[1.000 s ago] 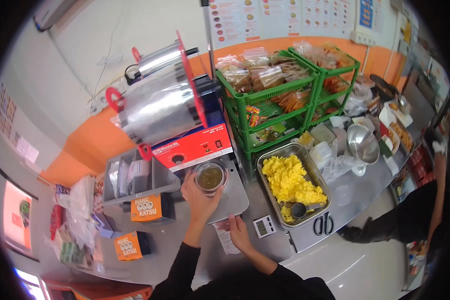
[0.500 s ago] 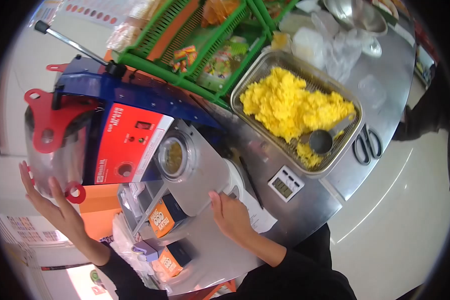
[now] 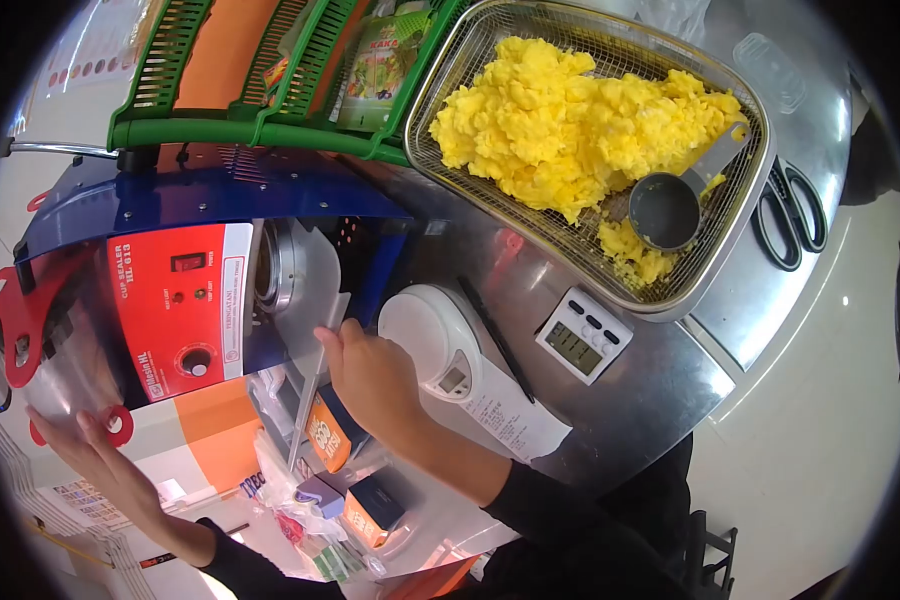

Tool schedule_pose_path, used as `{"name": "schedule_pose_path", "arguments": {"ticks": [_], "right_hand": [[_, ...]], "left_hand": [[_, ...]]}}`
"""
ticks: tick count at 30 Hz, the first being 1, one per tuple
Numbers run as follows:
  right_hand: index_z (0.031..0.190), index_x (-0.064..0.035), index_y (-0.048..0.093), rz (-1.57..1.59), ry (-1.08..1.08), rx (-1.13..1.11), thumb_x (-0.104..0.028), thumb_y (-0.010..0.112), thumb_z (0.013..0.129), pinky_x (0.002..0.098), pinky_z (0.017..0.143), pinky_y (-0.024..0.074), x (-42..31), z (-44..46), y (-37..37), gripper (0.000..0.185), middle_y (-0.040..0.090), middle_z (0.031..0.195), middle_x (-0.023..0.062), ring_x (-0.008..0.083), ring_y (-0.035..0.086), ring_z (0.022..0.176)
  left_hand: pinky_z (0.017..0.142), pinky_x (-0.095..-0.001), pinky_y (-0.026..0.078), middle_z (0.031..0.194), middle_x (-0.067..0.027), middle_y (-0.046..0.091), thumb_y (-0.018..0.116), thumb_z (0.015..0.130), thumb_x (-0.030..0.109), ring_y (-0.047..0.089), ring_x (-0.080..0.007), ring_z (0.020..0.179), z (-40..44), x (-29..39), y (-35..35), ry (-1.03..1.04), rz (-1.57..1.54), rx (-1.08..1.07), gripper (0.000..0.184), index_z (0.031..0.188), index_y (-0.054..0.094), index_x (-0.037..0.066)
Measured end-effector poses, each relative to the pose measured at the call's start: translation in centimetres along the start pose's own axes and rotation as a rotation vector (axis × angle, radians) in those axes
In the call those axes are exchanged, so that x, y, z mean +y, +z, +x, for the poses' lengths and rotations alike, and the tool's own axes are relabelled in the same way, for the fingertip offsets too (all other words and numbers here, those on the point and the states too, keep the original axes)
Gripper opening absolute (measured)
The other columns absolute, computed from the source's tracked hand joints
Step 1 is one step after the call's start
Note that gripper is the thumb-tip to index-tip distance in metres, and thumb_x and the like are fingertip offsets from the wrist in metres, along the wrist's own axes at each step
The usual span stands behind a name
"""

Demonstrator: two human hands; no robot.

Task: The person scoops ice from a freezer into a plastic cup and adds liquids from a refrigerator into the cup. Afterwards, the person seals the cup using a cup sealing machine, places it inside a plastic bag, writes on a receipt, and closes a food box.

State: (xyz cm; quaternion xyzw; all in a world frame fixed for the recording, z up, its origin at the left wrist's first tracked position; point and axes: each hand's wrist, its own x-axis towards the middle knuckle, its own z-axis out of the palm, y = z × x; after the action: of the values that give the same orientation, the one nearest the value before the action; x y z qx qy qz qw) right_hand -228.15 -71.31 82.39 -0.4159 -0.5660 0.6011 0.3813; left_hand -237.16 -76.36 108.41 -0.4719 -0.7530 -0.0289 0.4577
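Note:
A blue cup sealer with a red control panel stands at the left. My right hand is closed at the front edge of its grey sliding tray, thumb against the rim. The tray sits mostly under the machine, with a metal cup ring partly in sight; the cup's contents are hidden. My left hand, fingers stretched out, is beside the clear film roll with red holders; whether it touches the roll is hard to tell. A white kitchen scale stands right of my right hand.
A mesh-lined metal tray holds yellow crumbly food and a grey measuring cup. Nearby are a digital timer, black scissors, a black pen, a printed receipt, green baskets and small orange boxes.
My right hand has pushed the sliding tray leftward under the sealer, carrying the cup in and uncovering the scale. My left hand stays beside the film roll. The camera view has shifted closer.

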Motion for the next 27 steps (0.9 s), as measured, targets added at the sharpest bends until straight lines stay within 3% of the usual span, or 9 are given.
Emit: {"name": "schedule_pose_path", "arguments": {"ticks": [7, 14, 15, 18, 19, 20, 22, 25, 27], "right_hand": [[0.071, -0.0058, 0.054, -0.093, -0.009, 0.039, -0.035, 0.049, 0.096, 0.0364, 0.042, 0.0473, -0.4, 2.4, 2.3, 0.038, 0.056, 0.048, 0.0127, 0.0298, 0.06, 0.045], [0.074, -0.0052, 0.055, -0.076, -0.034, 0.043, -0.036, 0.045, 0.097, 0.0357, 0.043, 0.0491, -0.2, 4.4, 4.2, 0.039, 0.059, 0.052, 0.0132, 0.0295, 0.062, 0.047], [0.075, -0.0049, 0.056, -0.073, -0.031, 0.038, -0.036, 0.045, 0.097, 0.0358, 0.043, 0.0494, -0.2, 4.7, 4.4, 0.04, 0.059, 0.053, 0.0135, 0.0298, 0.063, 0.048], [0.076, -0.0042, 0.057, -0.06, -0.022, 0.006, -0.035, 0.043, 0.097, 0.0364, 0.045, 0.0501, -0.2, 5.1, 4.5, 0.04, 0.061, 0.056, 0.0142, 0.0306, 0.064, 0.051], [0.077, -0.0039, 0.057, -0.053, -0.02, -0.015, -0.035, 0.043, 0.098, 0.0367, 0.045, 0.0504, -0.2, 5.2, 4.4, 0.04, 0.061, 0.056, 0.0143, 0.0308, 0.064, 0.052], [0.077, -0.0037, 0.057, -0.045, -0.017, -0.037, -0.035, 0.043, 0.098, 0.037, 0.046, 0.0507, -0.1, 5.3, 4.3, 0.04, 0.061, 0.056, 0.0143, 0.031, 0.064, 0.052], [0.078, -0.0032, 0.058, -0.046, -0.021, -0.03, -0.035, 0.043, 0.098, 0.0377, 0.047, 0.051, -0.1, 5.3, 4.3, 0.041, 0.061, 0.057, 0.0143, 0.0313, 0.065, 0.054], [0.079, -0.0028, 0.058, -0.039, -0.012, -0.054, -0.035, 0.043, 0.098, 0.0384, 0.048, 0.0511, -0.1, 5.3, 4.0, 0.041, 0.062, 0.058, 0.0147, 0.0316, 0.065, 0.054], [0.079, -0.0026, 0.058, -0.037, -0.01, -0.069, -0.035, 0.043, 0.097, 0.0386, 0.048, 0.051, -0.1, 5.4, 3.8, 0.041, 0.062, 0.059, 0.015, 0.0317, 0.065, 0.054]], "left_hand": [[0.113, -0.043, 0.02, 0.15, -0.0247, 0.018, 0.037, 0.092, 0.059, 0.018, -0.0365, 0.14, -1.2, 1.6, 2.4, 0.104, 0.256, 0.157, 0.083, 0.146, 0.018, -0.001], [0.115, -0.042, 0.015, 0.152, -0.0236, 0.012, 0.036, 0.091, 0.063, 0.01, -0.034, 0.142, -3.4, 4.0, 4.7, 0.073, 0.36, 0.17, 0.087, 0.147, 0.015, 0.0], [0.111, -0.046, 0.023, 0.149, -0.024, 0.024, 0.041, 0.091, 0.059, 0.025, -0.0353, 0.138, -3.6, 4.4, 4.9, 0.14, 0.421, 0.254, 0.082, 0.144, 0.025, -0.001], [0.102, -0.05, 0.033, 0.133, -0.0215, 0.049, 0.047, 0.092, 0.052, 0.05, -0.0335, 0.119, -3.1, 3.5, 3.1, 0.12, 0.356, 0.281, 0.071, 0.137, 0.038, -0.001], [0.09, -0.0498, 0.04, 0.109, -0.0109, 0.065, 0.053, 0.092, 0.046, 0.062, -0.0277, 0.097, -2.2, 2.7, 2.2, 0.102, 0.451, 0.361, 0.056, 0.126, 0.051, 0.001], [0.087, -0.0427, 0.041, 0.105, -0.0019, 0.066, 0.059, 0.089, 0.045, 0.057, -0.0214, 0.104, -0.9, 2.5, 1.3, 0.119, 0.268, 0.316, 0.051, 0.12, 0.055, 0.004], [0.086, -0.0398, 0.042, 0.101, -0.0014, 0.066, 0.065, 0.085, 0.045, 0.056, -0.0198, 0.103, 0.8, 3.9, -1.6, -0.045, 0.688, 0.04, 0.057, 0.121, 0.055, 0.002], [0.093, -0.0393, 0.042, 0.105, -0.0071, 0.063, 0.069, 0.079, 0.049, 0.052, -0.021, 0.109, 3.6, -2.3, -1.6, 0.159, 0.436, 0.27, 0.06, 0.123, 0.056, 0.011], [0.094, -0.0386, 0.042, 0.114, -0.01, 0.06, 0.071, 0.077, 0.05, 0.052, -0.0234, 0.113, 3.6, -2.2, -1.1, 0.107, 0.188, 0.25, 0.065, 0.129, 0.054, 0.016]]}}
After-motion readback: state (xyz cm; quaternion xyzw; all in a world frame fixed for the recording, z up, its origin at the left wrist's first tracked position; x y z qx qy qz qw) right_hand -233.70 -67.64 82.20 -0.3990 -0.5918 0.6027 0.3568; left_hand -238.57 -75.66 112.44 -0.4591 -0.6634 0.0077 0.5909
